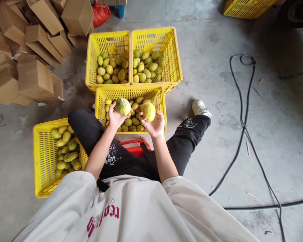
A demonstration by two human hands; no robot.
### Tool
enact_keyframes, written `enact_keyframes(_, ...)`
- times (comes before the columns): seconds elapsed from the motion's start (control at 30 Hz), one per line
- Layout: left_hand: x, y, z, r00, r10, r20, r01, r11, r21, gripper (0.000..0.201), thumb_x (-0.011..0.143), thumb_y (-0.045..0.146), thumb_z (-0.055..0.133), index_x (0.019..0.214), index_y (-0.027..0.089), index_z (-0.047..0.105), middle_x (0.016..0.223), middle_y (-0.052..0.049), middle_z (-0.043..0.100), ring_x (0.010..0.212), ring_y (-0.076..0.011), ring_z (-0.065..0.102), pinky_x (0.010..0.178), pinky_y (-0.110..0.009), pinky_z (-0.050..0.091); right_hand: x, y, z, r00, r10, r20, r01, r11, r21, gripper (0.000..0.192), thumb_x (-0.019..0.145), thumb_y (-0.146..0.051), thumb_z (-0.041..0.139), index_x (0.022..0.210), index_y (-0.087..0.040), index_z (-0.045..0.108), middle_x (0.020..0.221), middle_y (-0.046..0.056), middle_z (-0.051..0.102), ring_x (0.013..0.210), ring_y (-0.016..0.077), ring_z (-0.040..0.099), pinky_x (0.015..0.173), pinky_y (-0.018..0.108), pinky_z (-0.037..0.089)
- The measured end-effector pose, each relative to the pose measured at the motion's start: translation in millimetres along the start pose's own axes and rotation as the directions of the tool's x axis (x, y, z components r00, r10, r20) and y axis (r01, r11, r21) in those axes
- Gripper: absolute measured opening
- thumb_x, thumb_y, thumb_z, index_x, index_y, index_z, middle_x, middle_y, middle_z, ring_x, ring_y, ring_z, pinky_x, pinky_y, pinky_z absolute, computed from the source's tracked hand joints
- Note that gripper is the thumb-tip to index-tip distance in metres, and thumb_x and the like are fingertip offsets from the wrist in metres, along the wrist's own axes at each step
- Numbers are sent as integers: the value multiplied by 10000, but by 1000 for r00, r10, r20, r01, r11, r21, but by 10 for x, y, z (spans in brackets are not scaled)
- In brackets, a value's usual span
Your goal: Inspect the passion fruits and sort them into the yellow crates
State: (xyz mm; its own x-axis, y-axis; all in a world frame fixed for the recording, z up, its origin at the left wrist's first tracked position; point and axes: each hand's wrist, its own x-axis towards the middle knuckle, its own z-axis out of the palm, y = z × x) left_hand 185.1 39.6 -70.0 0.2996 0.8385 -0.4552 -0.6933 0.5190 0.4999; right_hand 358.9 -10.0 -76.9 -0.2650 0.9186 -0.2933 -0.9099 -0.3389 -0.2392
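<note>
My left hand [116, 116] is closed around a rough-skinned oval green-and-yellow fruit [123, 106]. A smoother, yellower fruit [148, 111] rests in the curled fingers of my right hand [155, 125]. Both are held up side by side, apart from each other, over the near yellow plastic crate [131, 90] between my legs. Several smaller yellow-green fruits [132, 128] lie inside it, partly hidden by my hands.
Behind stand a left yellow crate [108, 35] and a right yellow crate [170, 50], both holding fruit. Another fruit crate [44, 158] is beside my left leg. Cardboard boxes [35, 79] are piled at upper left. A black cable [238, 148] loops across the floor at right.
</note>
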Motion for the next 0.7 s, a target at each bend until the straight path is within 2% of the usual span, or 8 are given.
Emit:
enact_keyframes(0.1, -4, -12, -3, 1000, 22, -10, -22, 999, -38, 439, 865, 446, 318, 1084, 186, 596, 1054, -105, 661, 1096, -268, 605, 762, -354, 551, 0, 8, -11, 998, -50, -24, 48, 997, -59, 381, 859, -323, 381, 1199, -235, 527, 1182, 66, 623, 1025, 197, 618, 728, 390, 588)
enact_keyframes(0.2, -16, -17, 15, 999, 42, -31, -44, 998, -38, 417, 856, 427, 348, 1128, 205, 573, 1093, -84, 648, 1165, -271, 567, 883, -406, 513, 12, 16, -33, 997, -73, -21, 72, 997, -36, 341, 901, -323, 360, 1178, -225, 534, 1138, 63, 639, 1051, 182, 615, 752, 365, 591)
enact_keyframes(0.33, -21, -22, 26, 998, 55, -32, -57, 997, -60, 402, 832, 405, 397, 1129, 197, 570, 1087, -94, 645, 1156, -282, 569, 879, -396, 511, 24, 12, -73, 999, -40, -22, 41, 995, 90, 322, 894, -407, 438, 1130, -220, 549, 1003, 49, 660, 831, 111, 640, 538, 166, 558)
enact_keyframes(0.4, -17, -30, 18, 999, 52, -1, -52, 996, -79, 401, 825, 397, 400, 1112, 182, 579, 1066, -111, 652, 1131, -286, 579, 850, -391, 521, 22, 11, -89, 999, -35, -4, 36, 994, 102, 319, 863, -382, 493, 1151, -252, 540, 990, 38, 653, 757, 96, 624, 452, 125, 511)
enact_keyframes(0.53, -18, -42, 18, 997, 39, 66, -34, 997, -73, 379, 834, 385, 390, 1067, 161, 589, 1073, -127, 655, 1104, -284, 590, 824, -386, 529, 11, 22, -90, 997, -69, 20, 69, 997, 32, 370, 837, -286, 512, 1205, -333, 510, 1015, 23, 648, 743, 107, 619, 433, 137, 490)
enact_keyframes(0.7, -44, -23, 76, 999, 15, 36, -12, 997, -75, 432, 861, 443, 365, 1092, 149, 584, 1117, -132, 642, 1152, -293, 563, 908, -442, 494, -5, 20, -72, 996, -87, 24, 86, 995, 41, 406, 820, -313, 489, 1225, -334, 511, 1100, 31, 643, 820, 157, 632, 551, 268, 558)
